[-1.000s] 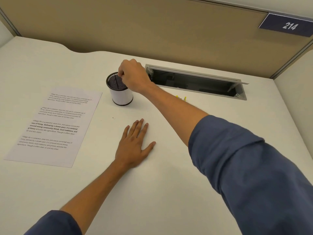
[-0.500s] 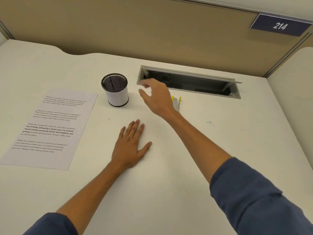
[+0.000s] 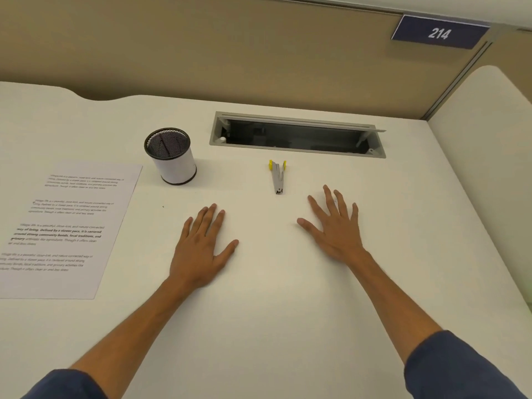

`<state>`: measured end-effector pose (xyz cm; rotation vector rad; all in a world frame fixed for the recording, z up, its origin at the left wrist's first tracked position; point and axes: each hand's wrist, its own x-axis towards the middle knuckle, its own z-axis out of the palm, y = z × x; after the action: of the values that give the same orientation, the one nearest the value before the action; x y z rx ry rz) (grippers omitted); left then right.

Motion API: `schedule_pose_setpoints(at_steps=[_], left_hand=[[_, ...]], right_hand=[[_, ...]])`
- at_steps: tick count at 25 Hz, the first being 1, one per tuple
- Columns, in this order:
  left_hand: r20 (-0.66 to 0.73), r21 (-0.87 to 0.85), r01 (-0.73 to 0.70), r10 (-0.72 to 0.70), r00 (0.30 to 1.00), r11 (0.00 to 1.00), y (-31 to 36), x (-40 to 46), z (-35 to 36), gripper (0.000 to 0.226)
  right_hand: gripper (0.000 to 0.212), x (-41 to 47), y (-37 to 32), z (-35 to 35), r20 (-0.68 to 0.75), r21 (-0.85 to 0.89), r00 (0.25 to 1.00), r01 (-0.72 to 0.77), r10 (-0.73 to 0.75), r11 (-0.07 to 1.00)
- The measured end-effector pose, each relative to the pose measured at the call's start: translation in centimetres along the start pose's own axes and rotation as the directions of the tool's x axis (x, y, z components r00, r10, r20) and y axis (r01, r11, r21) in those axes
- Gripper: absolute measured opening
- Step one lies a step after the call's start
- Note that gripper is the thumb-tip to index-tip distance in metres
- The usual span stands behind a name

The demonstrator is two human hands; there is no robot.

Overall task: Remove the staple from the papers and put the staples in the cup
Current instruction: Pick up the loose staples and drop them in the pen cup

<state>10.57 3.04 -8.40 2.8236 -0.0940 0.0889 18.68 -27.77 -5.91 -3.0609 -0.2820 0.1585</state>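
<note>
both hands flat on the white tabletop [image 3: 273,298], palms down. left hand [image 3: 201,246] grip wide, fingers straight, holding nothing. right hand [image 3: 335,228] grip wide too, fingers spread, holding nothing. staple remover [image 3: 278,176], grey with yellow tabs, lies between and just beyond the hands, touching neither. mesh cup [image 3: 171,156] stands upright far left of it, near the papers [image 3: 66,228] lying flat at the left edge. staples too small to tell. open cable tray [image 3: 296,135] behind, sign 214 [image 3: 439,32] on the partition.
</note>
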Motion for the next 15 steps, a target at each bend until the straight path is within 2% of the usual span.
schedule_pose_setpoints(at_steps=[6, 9, 13, 15], left_hand=[[-0.003, -0.009, -0.004, 0.004, 1.000, 1.000, 0.0, 0.0, 0.0, 0.075], [-0.006, -0.013, -0.001, 0.001, 1.000, 1.000, 0.1, 0.0, 0.0, 0.075], [0.005, 0.000, -0.001, 0.001, 1.000, 1.000, 0.1, 0.0, 0.0, 0.075], [0.007, 0.004, 0.000, 0.000, 1.000, 1.000, 0.1, 0.0, -0.1, 0.075]], right_hand=[[0.081, 0.3, 2.3, -0.1, -0.081, -0.003, 0.985, -0.152, 0.151, 0.988], [0.090, 1.4, 4.5, -0.6, -0.087, 0.105, 0.979, -0.175, 0.185, 0.979], [0.097, 3.0, 6.5, -1.3, 0.055, 0.208, 0.987, -0.158, 0.150, 0.965], [0.098, 3.4, 6.3, -1.5, 0.081, 0.226, 0.992, -0.113, 0.097, 0.968]])
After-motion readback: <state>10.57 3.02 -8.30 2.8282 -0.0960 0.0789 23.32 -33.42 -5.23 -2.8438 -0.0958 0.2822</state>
